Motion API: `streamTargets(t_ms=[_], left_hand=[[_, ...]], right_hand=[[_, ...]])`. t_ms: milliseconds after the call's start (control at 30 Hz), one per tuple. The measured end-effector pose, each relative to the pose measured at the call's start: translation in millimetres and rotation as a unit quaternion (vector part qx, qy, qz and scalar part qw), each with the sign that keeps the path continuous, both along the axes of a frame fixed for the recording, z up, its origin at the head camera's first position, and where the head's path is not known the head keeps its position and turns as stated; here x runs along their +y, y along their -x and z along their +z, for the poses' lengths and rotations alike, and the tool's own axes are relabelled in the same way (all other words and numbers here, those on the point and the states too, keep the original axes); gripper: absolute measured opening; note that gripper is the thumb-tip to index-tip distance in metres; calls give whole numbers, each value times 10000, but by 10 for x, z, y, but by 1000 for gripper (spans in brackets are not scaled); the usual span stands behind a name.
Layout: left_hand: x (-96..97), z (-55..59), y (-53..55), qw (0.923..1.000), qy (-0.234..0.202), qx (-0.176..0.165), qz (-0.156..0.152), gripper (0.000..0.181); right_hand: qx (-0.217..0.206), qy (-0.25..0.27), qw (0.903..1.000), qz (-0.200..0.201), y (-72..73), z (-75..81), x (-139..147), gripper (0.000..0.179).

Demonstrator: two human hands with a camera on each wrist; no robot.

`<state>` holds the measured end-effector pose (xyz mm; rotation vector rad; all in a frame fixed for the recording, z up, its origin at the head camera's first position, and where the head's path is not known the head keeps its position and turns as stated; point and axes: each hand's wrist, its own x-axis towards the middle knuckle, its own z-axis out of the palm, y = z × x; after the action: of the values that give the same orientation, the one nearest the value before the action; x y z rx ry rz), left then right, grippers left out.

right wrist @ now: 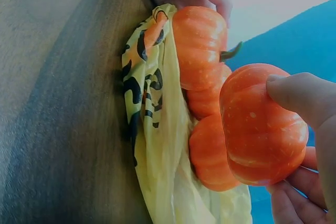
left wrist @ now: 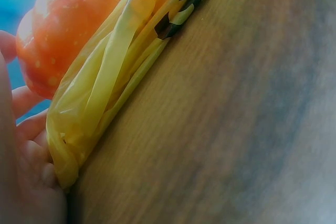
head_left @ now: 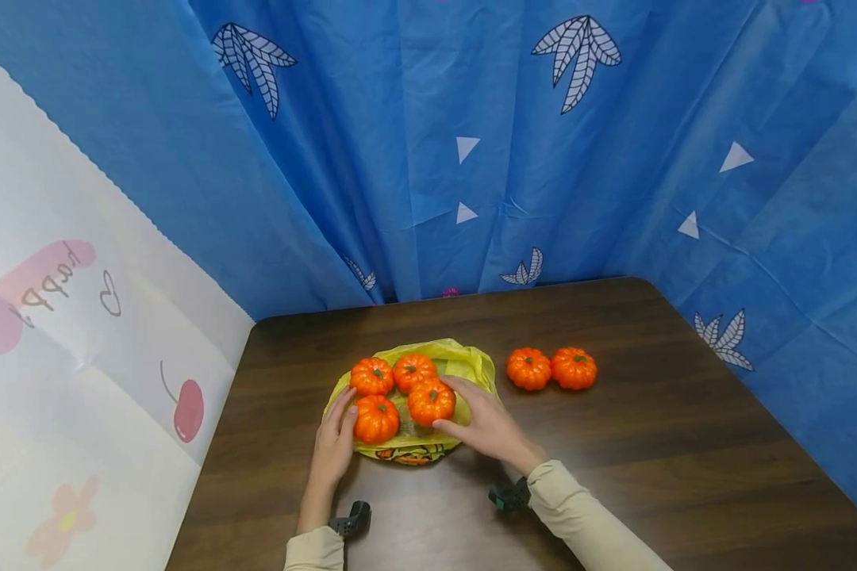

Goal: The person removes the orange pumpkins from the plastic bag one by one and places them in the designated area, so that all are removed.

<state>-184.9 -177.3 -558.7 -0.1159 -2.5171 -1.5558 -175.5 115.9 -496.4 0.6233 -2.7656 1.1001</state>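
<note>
A yellow plastic bag (head_left: 464, 361) lies spread with its rim gathered up, printed in black and orange on its near side. Inside it sit three small orange pumpkins, among them a front left pumpkin (head_left: 376, 420). My right hand (head_left: 491, 422) grips another pumpkin (right wrist: 262, 124) between thumb and fingers, held above the bag's right part. At the bag's left edge, my left hand (head_left: 334, 444) rests its fingers against the bag and beside the front left pumpkin. In the left wrist view the yellow film (left wrist: 100, 87) lies along those fingers.
Two more orange pumpkins, a nearer-to-bag one (head_left: 528, 369) and its neighbour (head_left: 574, 368), stand side by side on the dark wooden table (head_left: 650, 444) right of the bag. A blue curtain (head_left: 428, 159) hangs behind the table, a white printed sheet (head_left: 114, 341) on the left.
</note>
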Motion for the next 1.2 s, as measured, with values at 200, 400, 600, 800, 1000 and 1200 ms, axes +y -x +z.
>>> streamTargets(t_ms=[200, 400, 600, 800, 1000, 1200], left_hand=[[12, -13, 7, 10000, 40, 44, 28, 44], [-2, -17, 11, 10000, 55, 13, -2, 45], [-12, -9, 5, 10000, 36, -5, 5, 44], [-2, -14, -3, 10000, 6, 70, 15, 43], [-11, -8, 1, 10000, 18, 46, 19, 44], [-14, -17, 2, 10000, 15, 90, -4, 43]], right_hand=[[118, 41, 9999, 28, 13, 47, 38, 75], [301, 20, 9995, -16, 24, 93, 61, 75], [400, 102, 9991, -107, 12, 160, 97, 75], [199, 145, 9995, -208, 0, 225, 124, 75], [330, 125, 9990, -280, 1, 290, 153, 74], [454, 29, 9984, -349, 15, 339, 219, 74]])
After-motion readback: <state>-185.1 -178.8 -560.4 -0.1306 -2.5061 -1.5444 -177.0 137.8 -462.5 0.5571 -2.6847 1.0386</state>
